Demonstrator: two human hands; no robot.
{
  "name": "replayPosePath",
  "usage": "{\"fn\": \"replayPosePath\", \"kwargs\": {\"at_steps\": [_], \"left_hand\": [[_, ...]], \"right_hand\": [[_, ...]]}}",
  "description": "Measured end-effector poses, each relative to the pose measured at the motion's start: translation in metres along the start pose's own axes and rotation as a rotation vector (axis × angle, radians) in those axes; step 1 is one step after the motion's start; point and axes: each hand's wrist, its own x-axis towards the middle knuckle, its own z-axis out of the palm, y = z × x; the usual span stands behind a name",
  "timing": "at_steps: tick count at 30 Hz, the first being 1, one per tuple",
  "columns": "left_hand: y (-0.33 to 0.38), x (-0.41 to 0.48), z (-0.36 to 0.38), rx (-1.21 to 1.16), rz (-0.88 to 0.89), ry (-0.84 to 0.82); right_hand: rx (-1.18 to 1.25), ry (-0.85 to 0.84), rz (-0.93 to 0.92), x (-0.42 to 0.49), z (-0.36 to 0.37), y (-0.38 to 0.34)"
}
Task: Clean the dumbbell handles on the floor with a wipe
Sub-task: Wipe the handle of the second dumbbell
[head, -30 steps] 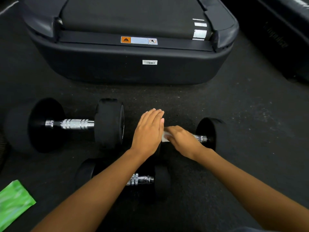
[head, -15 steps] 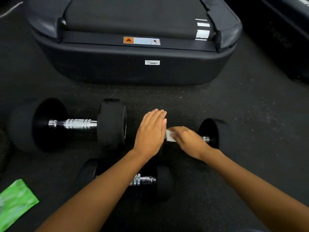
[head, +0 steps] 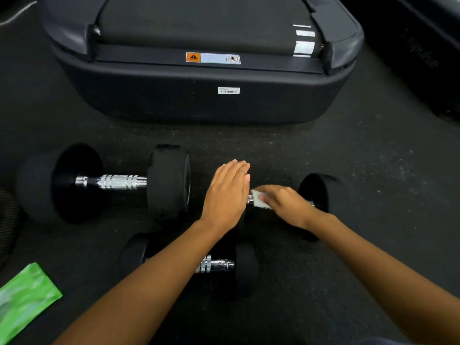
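Observation:
Three black dumbbells with chrome handles lie on the dark floor. My right hand point(head: 286, 204) holds a white wipe point(head: 260, 199) pressed around the handle of the right dumbbell point(head: 321, 192). My left hand point(head: 227, 192) lies flat, fingers together, on that dumbbell's left weight, which it hides. A large dumbbell point(head: 169, 180) rests to the left with its handle bare. A smaller dumbbell point(head: 245, 266) lies nearer me, partly under my left forearm.
The rear end of a black treadmill point(head: 199, 100) stands just beyond the dumbbells. A green wipe packet point(head: 23, 298) lies on the floor at the lower left. More dark equipment point(head: 420, 53) runs along the upper right.
My right hand with the wipe slid right along the handle and has come back left toward my left hand. The left hand has stayed on the weight.

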Motion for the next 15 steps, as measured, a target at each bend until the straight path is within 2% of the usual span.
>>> {"fn": "replayPosePath", "kwargs": {"at_steps": [3, 7, 15], "left_hand": [[-0.002, -0.001, 0.001, -0.004, -0.006, 0.017], [0.001, -0.001, 0.000, 0.008, 0.000, 0.016], [0.001, -0.001, -0.002, 0.017, -0.002, 0.029]], "right_hand": [[0.007, -0.036, 0.085, 0.007, -0.001, -0.005], [-0.039, 0.025, -0.021, 0.011, 0.012, -0.017], [-0.037, 0.157, -0.101, -0.007, 0.012, -0.009]]}}
